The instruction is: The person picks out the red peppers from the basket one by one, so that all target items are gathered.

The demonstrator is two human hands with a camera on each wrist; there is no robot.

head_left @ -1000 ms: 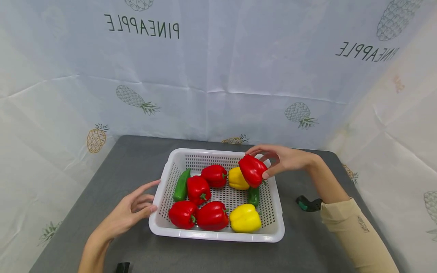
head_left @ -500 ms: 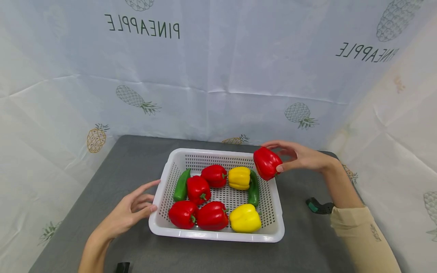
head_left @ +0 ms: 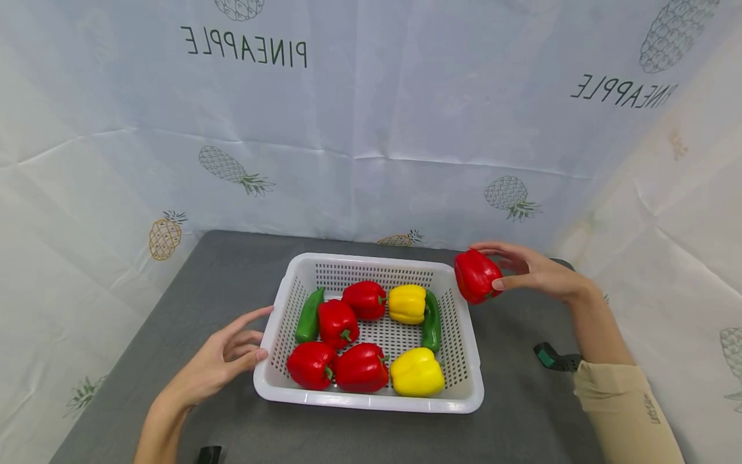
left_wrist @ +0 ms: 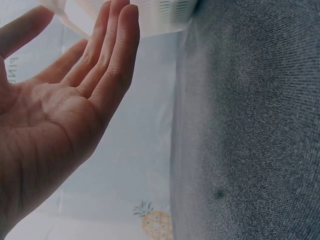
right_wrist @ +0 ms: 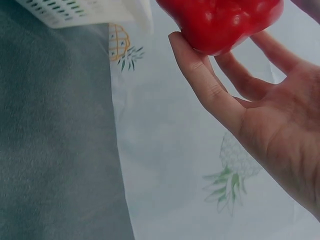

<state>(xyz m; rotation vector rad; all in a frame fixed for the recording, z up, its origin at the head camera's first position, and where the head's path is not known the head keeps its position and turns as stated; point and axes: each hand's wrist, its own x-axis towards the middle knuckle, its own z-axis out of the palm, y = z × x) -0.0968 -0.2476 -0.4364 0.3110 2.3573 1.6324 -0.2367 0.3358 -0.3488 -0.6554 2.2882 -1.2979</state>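
My right hand (head_left: 539, 274) holds a red bell pepper (head_left: 476, 276) between thumb and fingers, at the back right corner of a white plastic basket (head_left: 371, 401). In the right wrist view the same pepper sits at the fingertips, above the table's level. My left hand (head_left: 211, 364) touches the basket's left rim with thumb and index fingertips; the left wrist view has its fingers fairly straight against the basket's side. Inside the basket lie several red bell peppers (head_left: 362, 367), two yellow bell peppers (head_left: 416, 372) and two long green peppers (head_left: 431, 322).
The basket stands on a dark grey table (head_left: 232, 270). A cloth with pineapple prints (head_left: 371, 116) hangs behind the table and along its sides. Near the right forearm is a black and green strap-like piece (head_left: 553, 357); another black piece (head_left: 209, 454) lies by the left wrist.
My right hand has carried the red bell pepper rightward from over the basket to its back right corner, uncovering the yellow and green peppers beneath. The left hand has stayed in place.
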